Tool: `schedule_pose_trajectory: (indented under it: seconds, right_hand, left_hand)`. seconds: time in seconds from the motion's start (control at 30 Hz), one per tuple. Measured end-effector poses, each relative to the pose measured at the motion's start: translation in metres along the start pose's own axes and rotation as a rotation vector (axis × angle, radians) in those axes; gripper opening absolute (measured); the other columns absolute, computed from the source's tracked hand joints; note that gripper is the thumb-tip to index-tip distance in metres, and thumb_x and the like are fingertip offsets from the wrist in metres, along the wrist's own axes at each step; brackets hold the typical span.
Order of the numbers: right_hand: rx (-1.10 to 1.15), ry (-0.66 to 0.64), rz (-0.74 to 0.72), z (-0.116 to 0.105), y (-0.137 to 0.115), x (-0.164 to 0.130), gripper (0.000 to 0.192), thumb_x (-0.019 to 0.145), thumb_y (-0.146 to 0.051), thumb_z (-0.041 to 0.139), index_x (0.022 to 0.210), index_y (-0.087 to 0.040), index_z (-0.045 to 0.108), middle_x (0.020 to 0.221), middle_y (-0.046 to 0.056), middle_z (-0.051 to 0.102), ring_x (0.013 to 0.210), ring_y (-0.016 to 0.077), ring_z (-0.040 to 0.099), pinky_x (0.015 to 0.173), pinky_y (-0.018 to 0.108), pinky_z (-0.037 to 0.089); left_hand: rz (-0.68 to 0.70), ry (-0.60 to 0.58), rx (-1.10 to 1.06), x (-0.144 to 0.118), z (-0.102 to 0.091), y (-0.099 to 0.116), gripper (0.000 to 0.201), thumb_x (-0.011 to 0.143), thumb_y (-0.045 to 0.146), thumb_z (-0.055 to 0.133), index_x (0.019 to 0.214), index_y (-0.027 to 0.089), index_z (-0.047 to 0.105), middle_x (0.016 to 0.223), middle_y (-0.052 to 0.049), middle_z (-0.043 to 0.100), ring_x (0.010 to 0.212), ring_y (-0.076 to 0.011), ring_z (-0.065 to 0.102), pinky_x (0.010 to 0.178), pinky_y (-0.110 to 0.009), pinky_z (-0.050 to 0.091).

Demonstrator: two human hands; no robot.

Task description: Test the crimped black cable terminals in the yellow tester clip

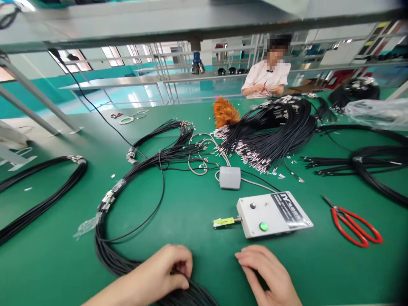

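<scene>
My left hand [172, 267] is at the bottom centre, its fingers curled onto a thick coil of black cables [110, 255]. Thumb and fingertips close on strands at the coil's near side; how many is hidden. White connectors [108, 199] gather on the coil's left, beside a scrap of clear plastic. To the right, my right hand [269, 274] hovers over the green table, thumb and fingertips drawn together with nothing visible between them. Just beyond it lies a white control box [274, 214] with a lit green button and a yellow-green tagged plug [224, 222] at its left.
Red-handled scissors [355, 225] lie at right. A grey block [230, 177] sits behind the box. More cable bundles [280, 131], orange strands [225, 112] and a coil [41, 204] surround the work area. A person [267, 78] sits across the table; a metal shelf [178, 25] runs overhead.
</scene>
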State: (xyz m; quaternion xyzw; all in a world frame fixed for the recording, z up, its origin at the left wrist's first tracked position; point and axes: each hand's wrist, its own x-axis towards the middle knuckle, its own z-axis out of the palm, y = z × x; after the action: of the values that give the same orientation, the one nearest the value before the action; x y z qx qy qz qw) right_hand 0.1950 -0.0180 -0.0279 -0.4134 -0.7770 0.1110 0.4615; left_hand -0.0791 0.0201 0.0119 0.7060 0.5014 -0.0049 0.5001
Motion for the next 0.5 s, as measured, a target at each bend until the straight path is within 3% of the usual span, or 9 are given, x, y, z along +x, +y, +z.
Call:
schedule_pose_trajectory:
  seconds: [0.17,0.27,0.37,0.5]
  right_hand:
    - [0.078,-0.022,0.135,0.000,-0.006,-0.003,0.018,0.090,-0.011,0.053,0.095,-0.022,0.067,0.085,0.005,0.075,0.082,0.0180,0.071,0.074,0.029,0.062]
    - [0.227,-0.076,0.356,-0.002,-0.009,-0.008,0.018,0.095,-0.023,0.050,0.097,-0.023,0.068,0.088,0.005,0.075,0.080,0.0167,0.072,0.072,0.026,0.062]
    - [0.440,-0.141,0.558,-0.004,-0.013,-0.016,0.035,0.099,-0.044,0.041,0.107,-0.023,0.067,0.086,0.007,0.076,0.077,0.0171,0.073,0.072,0.027,0.061]
    - [0.443,-0.141,0.631,0.001,-0.020,-0.028,0.039,0.091,-0.052,0.055,0.116,-0.023,0.065,0.090,0.008,0.078,0.077,0.0183,0.073,0.075,0.029,0.060]
  left_hand:
    - [0.014,0.073,-0.166,-0.001,-0.009,0.007,0.003,0.067,0.017,0.061,0.068,0.019,0.063,0.079,0.000,0.063,0.079,-0.0184,0.056,0.076,-0.026,0.043]
    - [0.034,0.161,-0.152,-0.001,-0.008,0.008,0.008,0.077,0.024,0.056,0.070,0.020,0.057,0.070,0.001,0.057,0.071,-0.0176,0.052,0.066,-0.025,0.040]
    - [0.055,0.240,-0.142,-0.002,-0.011,0.007,0.018,0.083,0.034,0.053,0.069,0.021,0.053,0.066,0.002,0.052,0.065,-0.0169,0.047,0.060,-0.024,0.037]
    - [0.030,0.266,-0.107,-0.008,-0.013,0.006,0.025,0.083,0.040,0.053,0.065,0.022,0.051,0.061,0.003,0.049,0.060,-0.0166,0.045,0.056,-0.024,0.036]
